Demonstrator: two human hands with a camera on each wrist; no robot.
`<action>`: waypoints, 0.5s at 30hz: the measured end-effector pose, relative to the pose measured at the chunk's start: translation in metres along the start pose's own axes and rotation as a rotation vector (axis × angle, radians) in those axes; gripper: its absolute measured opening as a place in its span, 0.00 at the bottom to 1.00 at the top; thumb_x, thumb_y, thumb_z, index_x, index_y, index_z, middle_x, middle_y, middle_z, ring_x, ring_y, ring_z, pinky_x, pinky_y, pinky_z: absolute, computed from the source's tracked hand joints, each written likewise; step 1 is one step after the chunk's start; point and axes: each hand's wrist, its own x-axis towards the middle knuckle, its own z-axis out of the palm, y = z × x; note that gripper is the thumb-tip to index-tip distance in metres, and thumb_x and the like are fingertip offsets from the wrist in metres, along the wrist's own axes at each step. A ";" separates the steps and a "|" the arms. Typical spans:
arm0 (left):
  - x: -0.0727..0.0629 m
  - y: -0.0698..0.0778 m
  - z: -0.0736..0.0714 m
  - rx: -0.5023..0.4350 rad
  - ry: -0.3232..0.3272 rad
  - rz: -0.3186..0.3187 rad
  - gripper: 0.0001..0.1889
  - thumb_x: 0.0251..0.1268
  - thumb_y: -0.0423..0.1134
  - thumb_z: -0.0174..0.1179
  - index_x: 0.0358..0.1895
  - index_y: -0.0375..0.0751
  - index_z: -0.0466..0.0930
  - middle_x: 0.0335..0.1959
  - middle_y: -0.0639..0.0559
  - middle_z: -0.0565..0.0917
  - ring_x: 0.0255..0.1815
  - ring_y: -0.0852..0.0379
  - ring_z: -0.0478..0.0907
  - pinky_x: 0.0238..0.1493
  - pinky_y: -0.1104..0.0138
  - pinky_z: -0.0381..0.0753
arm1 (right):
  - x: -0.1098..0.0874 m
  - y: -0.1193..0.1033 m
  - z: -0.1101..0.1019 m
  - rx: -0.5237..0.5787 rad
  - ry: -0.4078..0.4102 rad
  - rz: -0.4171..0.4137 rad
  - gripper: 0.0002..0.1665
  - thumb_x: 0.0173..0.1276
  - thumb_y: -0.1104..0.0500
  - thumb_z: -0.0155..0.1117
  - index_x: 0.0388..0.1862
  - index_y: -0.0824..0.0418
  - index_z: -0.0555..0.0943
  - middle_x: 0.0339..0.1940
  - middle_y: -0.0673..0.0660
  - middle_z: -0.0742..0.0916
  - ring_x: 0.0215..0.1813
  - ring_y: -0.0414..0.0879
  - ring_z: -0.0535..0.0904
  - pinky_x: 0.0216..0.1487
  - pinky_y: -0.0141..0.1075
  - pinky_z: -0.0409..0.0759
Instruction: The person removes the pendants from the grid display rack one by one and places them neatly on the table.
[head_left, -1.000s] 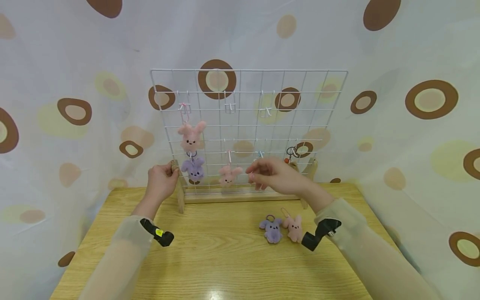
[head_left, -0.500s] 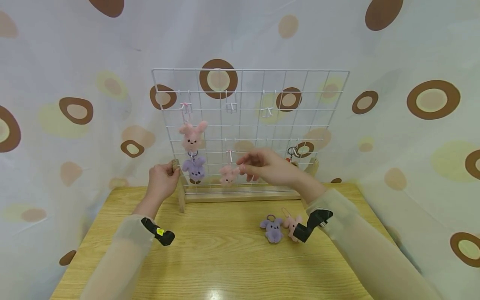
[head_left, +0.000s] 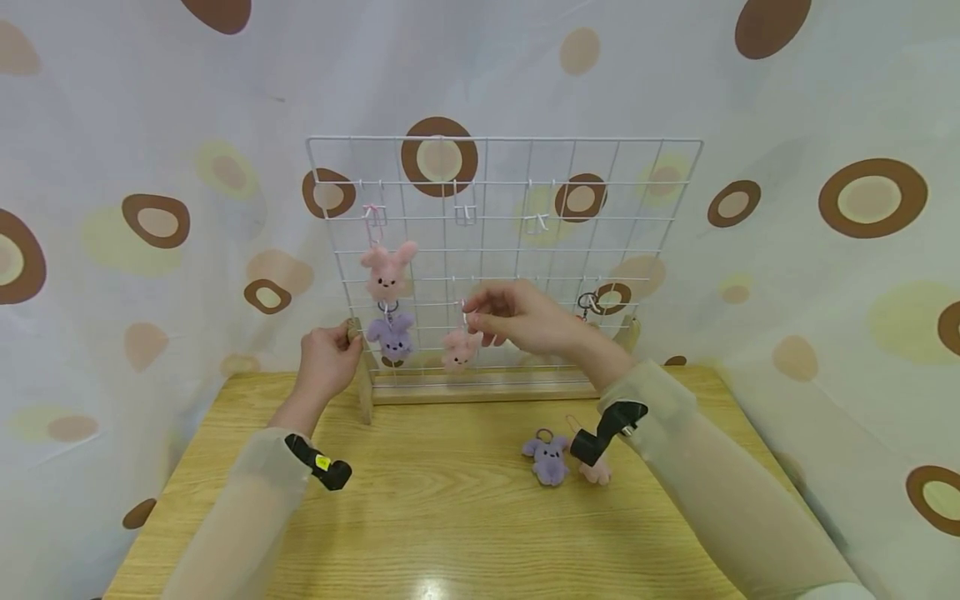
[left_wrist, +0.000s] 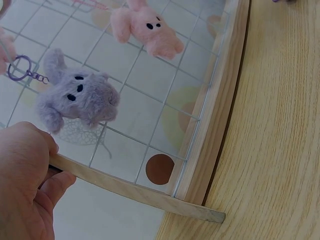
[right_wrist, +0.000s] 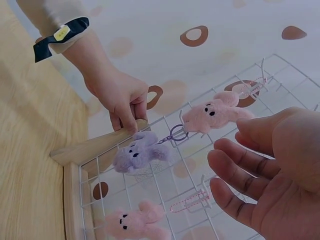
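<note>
My left hand (head_left: 327,360) grips the wooden upright (left_wrist: 135,190) at the left end of a white wire grid rack (head_left: 504,138). Beside that hand hangs a purple plush keychain (left_wrist: 82,95), and above it a pink plush keychain (head_left: 387,275) hangs from a hook. My right hand (head_left: 536,321) is raised in front of the rack's middle, close to the pink strap (right_wrist: 192,201) of a lower pink plush keychain (head_left: 460,352). In the right wrist view its fingers (right_wrist: 242,160) are loosely bent with nothing between them, apart from the strap.
A purple plush keychain (head_left: 551,461) and a pink plush keychain (head_left: 597,472), partly hidden by the right wrist camera, lie on the wooden table (head_left: 420,517). Bare white hooks (head_left: 465,215) hang on the upper grid. A dark key ring (head_left: 588,303) hangs at the right.
My right hand has moved left and slightly up, from the right of the lower pink plush keychain to beside its strap. My left hand keeps its grip on the upright.
</note>
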 end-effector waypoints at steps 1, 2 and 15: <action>0.000 0.000 0.000 -0.002 -0.001 0.000 0.14 0.78 0.31 0.58 0.53 0.23 0.87 0.32 0.35 0.90 0.18 0.57 0.74 0.19 0.68 0.70 | 0.001 -0.001 -0.001 -0.001 0.005 0.005 0.11 0.81 0.65 0.61 0.57 0.67 0.82 0.46 0.68 0.87 0.43 0.63 0.86 0.43 0.44 0.85; 0.000 0.000 0.000 0.000 0.000 0.003 0.14 0.78 0.31 0.58 0.53 0.23 0.87 0.32 0.35 0.89 0.18 0.57 0.74 0.19 0.68 0.70 | 0.002 -0.001 -0.001 -0.002 0.009 0.007 0.11 0.81 0.64 0.61 0.57 0.67 0.82 0.46 0.67 0.87 0.43 0.63 0.86 0.43 0.44 0.85; -0.001 0.002 0.000 -0.006 -0.003 0.008 0.13 0.79 0.31 0.58 0.49 0.23 0.87 0.29 0.34 0.88 0.17 0.57 0.71 0.18 0.69 0.68 | 0.019 -0.008 -0.003 0.015 0.036 0.024 0.10 0.82 0.64 0.61 0.55 0.67 0.83 0.45 0.63 0.88 0.42 0.55 0.86 0.49 0.57 0.85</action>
